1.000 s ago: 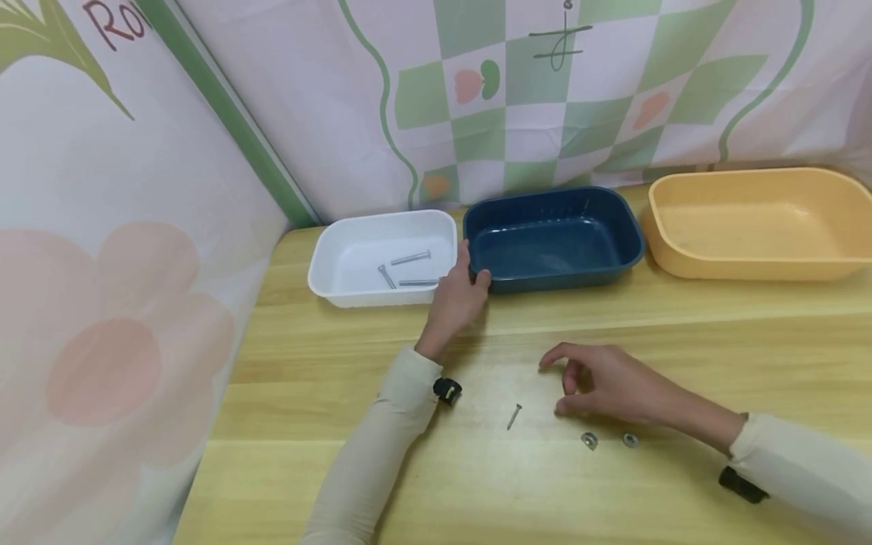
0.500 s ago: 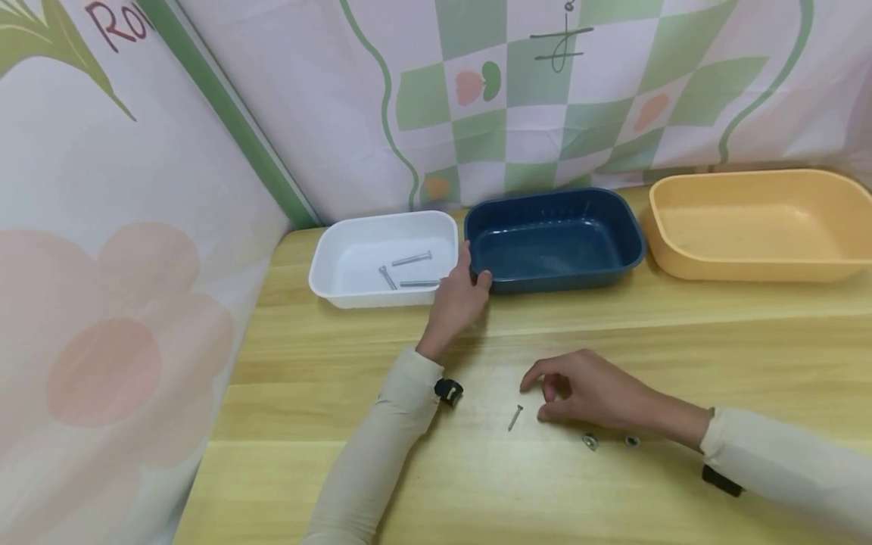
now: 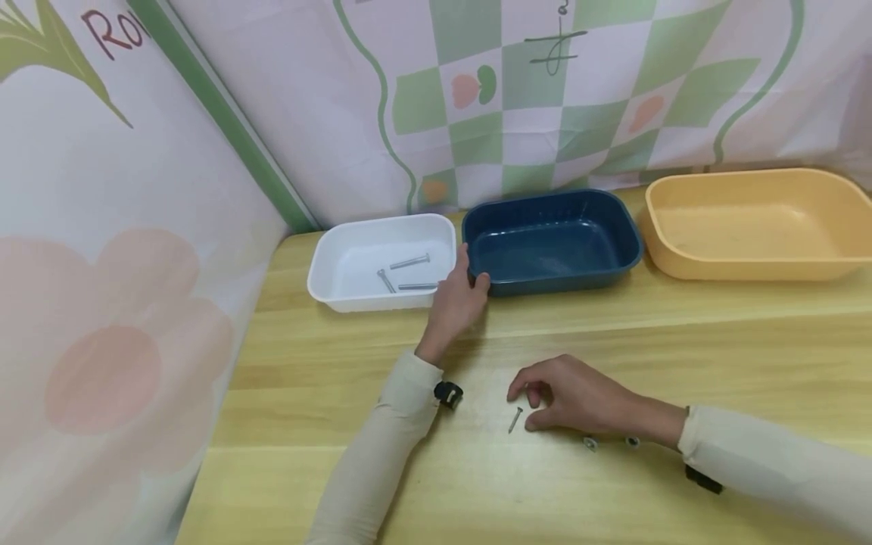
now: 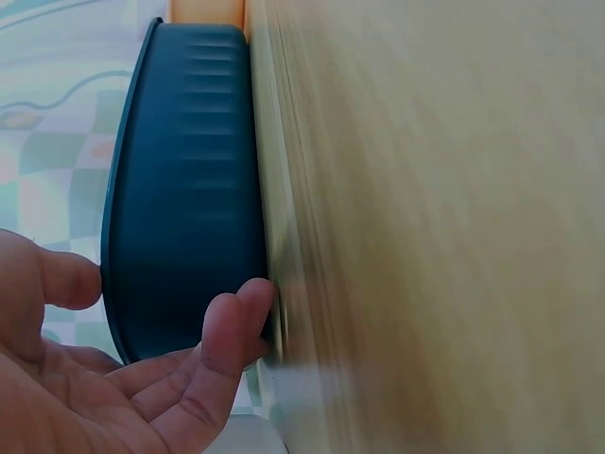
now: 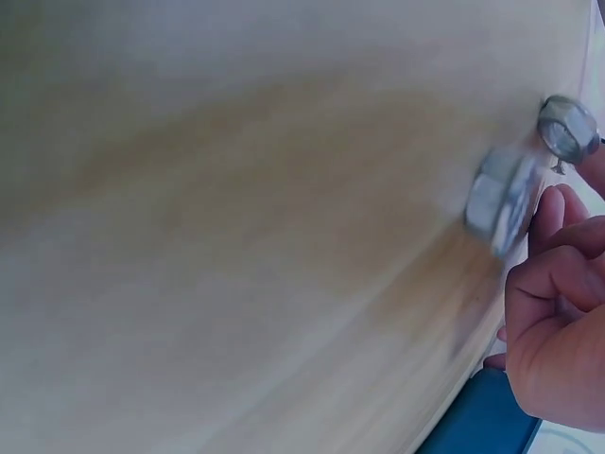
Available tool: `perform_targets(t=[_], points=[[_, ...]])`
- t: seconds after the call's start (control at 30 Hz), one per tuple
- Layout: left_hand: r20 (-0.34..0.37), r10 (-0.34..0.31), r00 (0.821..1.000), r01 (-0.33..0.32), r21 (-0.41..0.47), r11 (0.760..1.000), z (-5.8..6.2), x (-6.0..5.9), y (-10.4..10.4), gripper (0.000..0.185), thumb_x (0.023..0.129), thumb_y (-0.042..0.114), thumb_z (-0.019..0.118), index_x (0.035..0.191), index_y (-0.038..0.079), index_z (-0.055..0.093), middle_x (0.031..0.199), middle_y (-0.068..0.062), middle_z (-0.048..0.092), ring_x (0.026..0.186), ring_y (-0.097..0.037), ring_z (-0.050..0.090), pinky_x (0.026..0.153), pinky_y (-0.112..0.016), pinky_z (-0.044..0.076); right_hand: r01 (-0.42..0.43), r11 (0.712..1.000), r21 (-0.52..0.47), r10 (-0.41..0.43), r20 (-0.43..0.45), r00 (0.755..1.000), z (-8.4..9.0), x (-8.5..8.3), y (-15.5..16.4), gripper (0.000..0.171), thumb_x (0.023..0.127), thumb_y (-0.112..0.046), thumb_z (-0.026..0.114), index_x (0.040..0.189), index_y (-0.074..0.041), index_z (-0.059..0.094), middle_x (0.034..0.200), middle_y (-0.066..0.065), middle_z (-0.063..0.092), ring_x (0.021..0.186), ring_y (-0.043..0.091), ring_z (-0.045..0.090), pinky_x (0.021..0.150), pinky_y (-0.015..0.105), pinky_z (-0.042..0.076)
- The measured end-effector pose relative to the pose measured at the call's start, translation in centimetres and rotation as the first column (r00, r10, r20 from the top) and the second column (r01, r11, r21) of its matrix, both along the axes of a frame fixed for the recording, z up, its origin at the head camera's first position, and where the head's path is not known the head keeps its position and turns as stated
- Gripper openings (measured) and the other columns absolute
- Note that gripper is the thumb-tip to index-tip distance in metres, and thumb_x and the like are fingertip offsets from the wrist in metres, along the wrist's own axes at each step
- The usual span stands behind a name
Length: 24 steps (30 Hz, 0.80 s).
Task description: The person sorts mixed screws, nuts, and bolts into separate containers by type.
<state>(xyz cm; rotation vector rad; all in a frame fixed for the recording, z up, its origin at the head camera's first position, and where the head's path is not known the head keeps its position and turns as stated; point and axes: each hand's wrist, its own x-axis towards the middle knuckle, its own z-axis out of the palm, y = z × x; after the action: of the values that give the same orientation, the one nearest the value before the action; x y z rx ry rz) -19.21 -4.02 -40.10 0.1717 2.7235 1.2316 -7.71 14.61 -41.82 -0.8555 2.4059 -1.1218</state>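
My left hand (image 3: 458, 304) holds the near left corner of the dark blue tray (image 3: 565, 281). In the left wrist view the thumb (image 4: 74, 281) is at the rim and the other fingers curve round the lower corner. My right hand (image 3: 579, 393) hovers low over the table with bent fingers and nothing between them. A small pointed screw (image 3: 515, 420) lies just left of its thumb and index fingertips. Two metal nuts, one nut (image 3: 590, 444) and another nut (image 3: 633, 442), lie below the hand and wrist; they loom large in the right wrist view.
On the left stands a white tray (image 3: 327, 291) with several long bolts (image 3: 410, 262) in it. A yellow tray (image 3: 756, 269) is at the right. All three trays line the back of the wooden table (image 3: 286, 424), against a printed cloth (image 3: 531, 136).
My right hand has moved left and slightly down toward the screw, its thumb and index finger now close by it. My left hand stays at the blue tray's corner.
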Motion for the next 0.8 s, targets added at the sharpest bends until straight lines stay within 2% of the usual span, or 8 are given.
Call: perform_targets(t=[0.13,0.2,0.27,0.33,0.4,0.5,0.8], points=[[-0.004,0.004,1.0,-0.004,-0.002,1.0,-0.1,0.0,-0.1,0.067,0.105,0.031,0.048,0.162,0.016,0.017,0.067,-0.012,0.054,0.05,-0.023,0.041,0.069,-0.043,0.047,-0.021,1.0,0.001,0.021,-0.031,0.999,-0.1,0.1,-0.4,0.027,0.077,-0.008,0.084,0.099,-0.019,0.074,0.074,-0.014,0.056,0.067,0.004,0.051,0.064,0.025,0.046],[-0.011,0.008,1.0,-0.008,-0.008,1.0,-0.1,0.0,-0.1,0.067,0.104,0.031,0.048,0.162,0.016,0.018,0.081,-0.017,0.061,0.056,-0.024,0.046,0.077,-0.043,0.048,-0.028,1.0,0.002,0.028,-0.046,0.999,-0.1,0.1,-0.6,0.026,0.077,-0.007,0.084,0.096,-0.02,0.074,0.073,-0.015,0.056,0.066,0.004,0.051,0.064,0.025,0.046],[-0.007,0.006,1.0,-0.007,-0.009,1.0,-0.1,0.0,-0.1,0.067,0.104,0.032,0.047,0.162,0.017,0.017,0.084,-0.019,0.063,0.057,-0.023,0.046,0.076,-0.042,0.048,-0.028,1.0,0.002,0.028,-0.059,0.998,-0.2,0.1,-0.8,0.025,0.076,-0.005,0.084,0.093,-0.021,0.074,0.072,-0.015,0.055,0.066,0.003,0.051,0.063,0.025,0.047],[-0.004,0.004,1.0,-0.004,-0.007,1.0,-0.1,0.0,-0.1,0.067,0.104,0.033,0.047,0.162,0.018,0.017,0.075,-0.015,0.061,0.051,-0.021,0.041,0.067,-0.041,0.046,-0.027,1.0,0.001,0.027,-0.063,0.998,-0.2,0.1,-0.9,0.024,0.076,-0.004,0.084,0.091,-0.021,0.074,0.071,-0.015,0.055,0.066,0.003,0.051,0.063,0.025,0.047],[0.004,0.0,1.0,0.001,-0.007,1.0,-0.1,-0.1,-0.1,0.067,0.105,0.033,0.047,0.162,0.018,0.016,0.06,-0.009,0.051,0.045,-0.019,0.034,0.057,-0.039,0.04,-0.027,1.0,-0.001,0.027,-0.066,0.997,-0.2,0.2,-1.0,0.023,0.076,-0.003,0.083,0.088,-0.021,0.074,0.07,-0.016,0.055,0.066,0.003,0.051,0.062,0.025,0.047],[0.01,-0.003,1.0,0.003,-0.006,1.0,-0.1,-0.1,0.0,0.067,0.105,0.032,0.047,0.162,0.018,0.016,0.053,-0.003,0.042,0.041,-0.017,0.029,0.051,-0.038,0.035,-0.029,1.0,-0.005,0.029,-0.066,0.997,-0.1,0.3,-1.2,0.021,0.077,-0.002,0.081,0.084,-0.021,0.073,0.07,-0.016,0.056,0.065,0.002,0.052,0.062,0.025,0.047],[0.01,0.003,1.0,-0.003,-0.011,1.0,-0.2,-0.1,0.0,0.067,0.105,0.033,0.048,0.162,0.017,0.016,0.068,-0.012,0.054,0.047,-0.02,0.037,0.062,-0.039,0.043,-0.027,1.0,0.009,0.028,-0.096,0.995,-0.3,0.4,-1.3,0.025,0.079,0.0,0.077,0.076,-0.024,0.07,0.07,-0.018,0.056,0.065,0.001,0.052,0.061,0.024,0.048]])
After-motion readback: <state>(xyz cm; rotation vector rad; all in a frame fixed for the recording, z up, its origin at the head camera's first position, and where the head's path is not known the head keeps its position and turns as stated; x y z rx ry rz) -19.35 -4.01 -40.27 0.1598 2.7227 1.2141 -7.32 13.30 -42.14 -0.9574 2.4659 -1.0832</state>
